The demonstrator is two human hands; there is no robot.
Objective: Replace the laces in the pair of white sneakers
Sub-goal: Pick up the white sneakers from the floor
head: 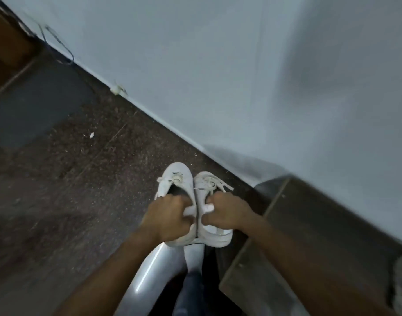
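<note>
Two white sneakers are held side by side in the air, toes pointing away from me. My left hand [169, 218] grips the heel collar of the left sneaker [178, 179], fingers curled into its opening. My right hand [227, 214] grips the heel collar of the right sneaker [209, 185] the same way. Both shoes carry off-white laces [215, 182], loosely tied, with loops and ends spilling over the right shoe's side. The heels and soles sit below my hands.
A dark speckled floor [81, 179] stretches to the left, meeting a pale blue wall [218, 76] along a diagonal edge. A brown wooden surface [309, 236] stands at lower right. A shiny grey object [154, 270] lies below the shoes. A cable [58, 42] hangs near the wall.
</note>
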